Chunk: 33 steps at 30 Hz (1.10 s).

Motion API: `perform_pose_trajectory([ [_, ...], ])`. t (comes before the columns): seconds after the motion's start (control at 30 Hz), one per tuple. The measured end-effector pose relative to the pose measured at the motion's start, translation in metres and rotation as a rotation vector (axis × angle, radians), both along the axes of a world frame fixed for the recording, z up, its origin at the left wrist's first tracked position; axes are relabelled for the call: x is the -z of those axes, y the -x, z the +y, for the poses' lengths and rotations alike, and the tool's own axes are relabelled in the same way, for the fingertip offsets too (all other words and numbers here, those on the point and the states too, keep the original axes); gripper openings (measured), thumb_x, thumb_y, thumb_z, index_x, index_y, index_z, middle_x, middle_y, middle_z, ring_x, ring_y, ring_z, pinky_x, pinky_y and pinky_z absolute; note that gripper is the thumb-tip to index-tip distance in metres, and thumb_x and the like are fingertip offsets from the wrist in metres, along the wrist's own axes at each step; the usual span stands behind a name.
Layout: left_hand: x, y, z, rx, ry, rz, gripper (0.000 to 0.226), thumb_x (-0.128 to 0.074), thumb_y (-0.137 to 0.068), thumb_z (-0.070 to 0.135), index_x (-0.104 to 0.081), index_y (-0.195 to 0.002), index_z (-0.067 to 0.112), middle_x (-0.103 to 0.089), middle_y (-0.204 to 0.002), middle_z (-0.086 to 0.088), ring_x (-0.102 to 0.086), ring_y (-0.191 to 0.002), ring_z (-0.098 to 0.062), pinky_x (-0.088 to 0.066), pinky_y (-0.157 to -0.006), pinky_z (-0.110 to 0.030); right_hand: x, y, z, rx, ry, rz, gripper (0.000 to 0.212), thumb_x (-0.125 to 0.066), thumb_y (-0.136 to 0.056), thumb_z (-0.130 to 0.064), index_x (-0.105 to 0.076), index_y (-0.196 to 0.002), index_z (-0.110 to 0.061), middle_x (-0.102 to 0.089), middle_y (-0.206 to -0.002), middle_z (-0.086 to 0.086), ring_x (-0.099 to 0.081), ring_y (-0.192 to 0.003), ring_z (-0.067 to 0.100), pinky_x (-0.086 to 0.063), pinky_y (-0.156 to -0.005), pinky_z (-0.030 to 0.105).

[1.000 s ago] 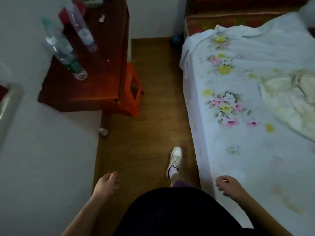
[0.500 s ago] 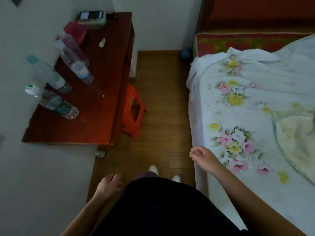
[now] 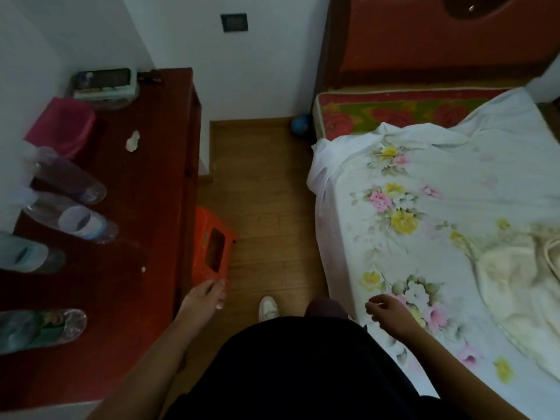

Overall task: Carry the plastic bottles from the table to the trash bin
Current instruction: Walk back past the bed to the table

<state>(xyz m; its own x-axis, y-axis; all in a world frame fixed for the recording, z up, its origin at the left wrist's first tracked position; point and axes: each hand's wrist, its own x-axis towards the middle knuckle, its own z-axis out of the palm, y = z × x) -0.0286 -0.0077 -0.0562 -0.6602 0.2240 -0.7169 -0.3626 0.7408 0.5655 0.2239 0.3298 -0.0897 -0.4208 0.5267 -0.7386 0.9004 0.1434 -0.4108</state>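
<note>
Bottles, four of them, stand along the left edge of the table [image 3: 145,207]: purple-tinted bottle [image 3: 69,180], white-labelled bottle [image 3: 75,221], pale bottle [image 3: 27,256] and green-labelled bottle [image 3: 42,328]. Left hand [image 3: 204,298] hangs loosely curled and empty off the right edge; right hand [image 3: 389,310] hovers half-curled, empty, over the bed [image 3: 439,207]. Light bottles packed close could topple if one is grabbed carelessly. No trash bin shows.

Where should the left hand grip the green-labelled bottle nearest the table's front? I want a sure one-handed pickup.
Grip the green-labelled bottle around its labelled middle, the left hand reaching from the table's aisle side. It stands upright, clear of its neighbours, so fingers can wrap it.
</note>
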Motion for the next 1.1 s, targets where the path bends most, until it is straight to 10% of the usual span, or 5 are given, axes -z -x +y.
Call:
perform_pose_trajectory([
  [0.3,-0.012,0.046,-0.017,-0.422,-0.033,0.081,0.024,-0.051,-0.100,0.031,-0.069,-0.087,0.022,-0.077,-0.095,-0.004,-0.071,-0.076,-0.021,-0.050,-0.073,-0.035,-0.038,0.218,0.013,-0.457,0.044,0.108,0.012,-0.058,-0.095,-0.029,-0.065,-0.087,-0.023,-0.066,-0.087,-0.001,-0.063,-0.090,0.022,-0.048,-0.076,0.032],
  [0.73,-0.038,-0.093,-0.047,-1.290,0.103,0.211,0.030,-0.053,-0.096,0.044,-0.069,-0.095,0.019,-0.078,-0.088,-0.006,-0.075,-0.081,-0.024,-0.059,-0.083,-0.049,-0.084,0.431,-0.141,-1.398,0.199,0.315,0.037,-0.056,-0.095,-0.043,-0.058,-0.127,-0.023,-0.065,-0.116,-0.004,-0.064,-0.106,0.017,-0.054,-0.091,0.037],
  [1.1,-0.086,-0.058,-0.099,-1.549,0.177,0.461,0.065,-0.073,-0.083,0.051,-0.050,-0.136,0.020,-0.065,-0.121,-0.001,-0.065,-0.110,-0.019,-0.058,-0.092,-0.042,-0.128,0.480,-0.280,-1.364,0.326,0.625,0.070,-0.075,-0.083,-0.035,-0.041,-0.140,-0.016,-0.048,-0.117,-0.012,-0.056,-0.102,0.007,-0.045,-0.086,0.024],
])
